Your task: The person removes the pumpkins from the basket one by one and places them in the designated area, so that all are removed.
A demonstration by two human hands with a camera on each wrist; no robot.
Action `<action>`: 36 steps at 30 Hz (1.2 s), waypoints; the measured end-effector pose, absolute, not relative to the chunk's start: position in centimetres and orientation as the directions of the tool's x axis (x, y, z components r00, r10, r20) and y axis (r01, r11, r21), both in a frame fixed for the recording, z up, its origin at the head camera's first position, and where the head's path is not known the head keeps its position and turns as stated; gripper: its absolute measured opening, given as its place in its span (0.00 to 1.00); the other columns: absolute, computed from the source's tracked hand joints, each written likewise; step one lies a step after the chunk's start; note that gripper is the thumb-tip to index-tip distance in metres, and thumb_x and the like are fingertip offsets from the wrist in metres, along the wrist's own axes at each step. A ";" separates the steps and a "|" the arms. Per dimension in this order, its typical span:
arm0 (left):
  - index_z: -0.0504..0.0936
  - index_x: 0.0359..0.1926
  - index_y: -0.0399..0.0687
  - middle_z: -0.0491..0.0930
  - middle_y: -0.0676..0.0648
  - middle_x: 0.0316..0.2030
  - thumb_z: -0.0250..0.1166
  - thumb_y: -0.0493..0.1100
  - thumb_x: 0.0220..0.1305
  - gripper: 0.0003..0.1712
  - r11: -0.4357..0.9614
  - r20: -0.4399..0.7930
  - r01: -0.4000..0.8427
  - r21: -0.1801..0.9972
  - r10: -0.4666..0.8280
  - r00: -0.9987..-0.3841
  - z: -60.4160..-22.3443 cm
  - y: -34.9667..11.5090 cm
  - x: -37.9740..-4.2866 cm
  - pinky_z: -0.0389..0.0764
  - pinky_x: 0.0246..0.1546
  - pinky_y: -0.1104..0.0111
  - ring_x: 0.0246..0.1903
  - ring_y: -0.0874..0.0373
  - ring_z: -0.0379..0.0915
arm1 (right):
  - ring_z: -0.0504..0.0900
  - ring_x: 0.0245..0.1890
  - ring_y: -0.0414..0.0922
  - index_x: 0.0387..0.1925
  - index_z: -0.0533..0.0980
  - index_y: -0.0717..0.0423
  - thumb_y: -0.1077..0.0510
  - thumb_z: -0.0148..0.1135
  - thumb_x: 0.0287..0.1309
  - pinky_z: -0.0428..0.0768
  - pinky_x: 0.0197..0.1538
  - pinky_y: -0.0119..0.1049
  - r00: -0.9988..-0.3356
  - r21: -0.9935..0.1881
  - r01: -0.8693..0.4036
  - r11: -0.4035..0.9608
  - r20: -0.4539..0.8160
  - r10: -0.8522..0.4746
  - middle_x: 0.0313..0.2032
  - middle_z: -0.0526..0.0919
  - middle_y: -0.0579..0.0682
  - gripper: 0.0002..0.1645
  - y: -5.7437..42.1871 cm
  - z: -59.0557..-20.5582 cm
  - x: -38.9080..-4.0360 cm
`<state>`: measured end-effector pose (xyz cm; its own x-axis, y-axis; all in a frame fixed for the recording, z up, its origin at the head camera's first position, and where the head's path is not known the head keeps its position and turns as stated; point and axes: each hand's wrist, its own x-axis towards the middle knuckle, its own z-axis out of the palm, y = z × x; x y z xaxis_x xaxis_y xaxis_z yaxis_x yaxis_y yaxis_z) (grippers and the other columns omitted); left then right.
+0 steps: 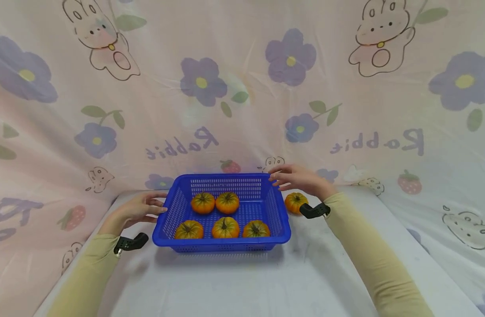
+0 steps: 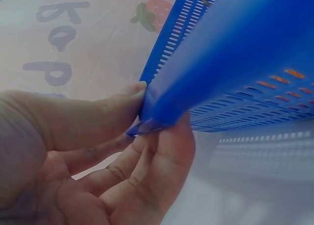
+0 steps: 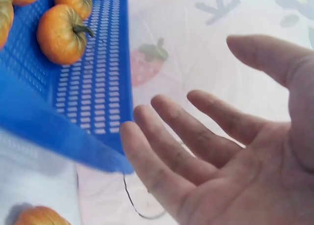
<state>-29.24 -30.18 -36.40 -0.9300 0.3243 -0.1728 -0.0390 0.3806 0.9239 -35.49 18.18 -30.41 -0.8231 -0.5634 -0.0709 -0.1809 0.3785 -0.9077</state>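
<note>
A blue plastic basket with slotted walls holds several small orange pumpkins, two at the back and three along the front. At its left rim, my left hand pinches the edge; the left wrist view has the thumb on one side of the blue rim and curled fingers under it. My right hand hovers by the back right corner, fingers spread and holding nothing. In the right wrist view a fingertip lies at the basket's corner, but whether it touches cannot be told. One more pumpkin sits outside, right of the basket.
The basket stands on a white table surface. Behind it hangs a pale pink cloth printed with flowers, strawberries and rabbits. A black wrist camera mount sticks out from the left wrist, another mount from the right.
</note>
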 end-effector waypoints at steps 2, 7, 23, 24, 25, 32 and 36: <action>0.51 0.70 0.31 0.73 0.34 0.49 0.62 0.39 0.66 0.40 0.380 -0.174 -0.039 0.924 0.327 -0.929 -36.4 -30.2 -29.2 0.80 0.44 0.54 0.42 0.48 0.78 | 0.74 0.55 0.59 0.62 0.67 0.61 0.52 0.53 0.69 0.73 0.56 0.52 -0.805 -0.906 -0.178 0.384 -0.090 -0.586 0.56 0.74 0.62 0.26 17.6 -30.8 -35.4; 0.53 0.70 0.31 0.73 0.34 0.48 0.62 0.39 0.66 0.39 0.392 -0.174 -0.037 0.919 0.320 -0.931 -36.4 -30.2 -29.2 0.80 0.44 0.54 0.41 0.48 0.78 | 0.76 0.54 0.53 0.62 0.68 0.60 0.52 0.54 0.69 0.73 0.57 0.51 -0.752 -0.898 -0.189 0.398 -0.128 -0.647 0.58 0.72 0.59 0.25 16.1 -31.8 -35.3; 0.53 0.70 0.31 0.74 0.35 0.47 0.62 0.37 0.65 0.39 0.388 -0.185 -0.050 0.920 0.318 -0.930 -36.1 -29.9 -29.4 0.81 0.43 0.54 0.41 0.49 0.78 | 0.76 0.53 0.51 0.59 0.72 0.60 0.53 0.55 0.68 0.75 0.55 0.48 -0.667 -0.854 -0.187 0.485 -0.252 -0.701 0.51 0.79 0.53 0.23 12.7 -33.8 -34.7; 0.53 0.70 0.31 0.74 0.35 0.47 0.62 0.36 0.66 0.38 0.390 -0.186 -0.050 0.919 0.318 -0.930 -36.1 -29.9 -29.4 0.81 0.43 0.54 0.41 0.49 0.78 | 0.77 0.53 0.51 0.59 0.72 0.60 0.53 0.55 0.68 0.75 0.56 0.49 -0.665 -0.851 -0.181 0.492 -0.263 -0.699 0.51 0.79 0.53 0.22 12.6 -33.9 -34.7; 0.53 0.70 0.31 0.74 0.35 0.47 0.62 0.36 0.66 0.38 0.392 -0.186 -0.050 0.918 0.317 -0.930 -36.0 -29.9 -29.4 0.81 0.43 0.54 0.41 0.48 0.78 | 0.77 0.53 0.50 0.59 0.72 0.60 0.53 0.55 0.68 0.74 0.56 0.50 -0.664 -0.850 -0.171 0.499 -0.275 -0.696 0.50 0.79 0.52 0.22 12.5 -34.0 -34.6; 0.52 0.70 0.31 0.73 0.36 0.46 0.60 0.35 0.66 0.37 0.388 -0.189 -0.056 0.920 0.314 -0.931 -36.0 -30.0 -29.3 0.81 0.43 0.54 0.40 0.49 0.78 | 0.75 0.54 0.58 0.57 0.73 0.63 0.56 0.55 0.67 0.74 0.55 0.52 -0.660 -0.818 -0.173 0.548 -0.317 -0.682 0.49 0.80 0.55 0.22 11.7 -34.4 -34.5; 0.53 0.70 0.31 0.73 0.36 0.45 0.61 0.35 0.66 0.37 0.377 -0.189 -0.058 0.924 0.321 -0.928 -36.0 -29.9 -29.2 0.81 0.43 0.55 0.40 0.50 0.78 | 0.77 0.52 0.59 0.57 0.73 0.64 0.56 0.56 0.66 0.77 0.52 0.51 -0.659 -0.789 -0.151 0.596 -0.369 -0.655 0.50 0.79 0.61 0.22 11.2 -34.8 -34.4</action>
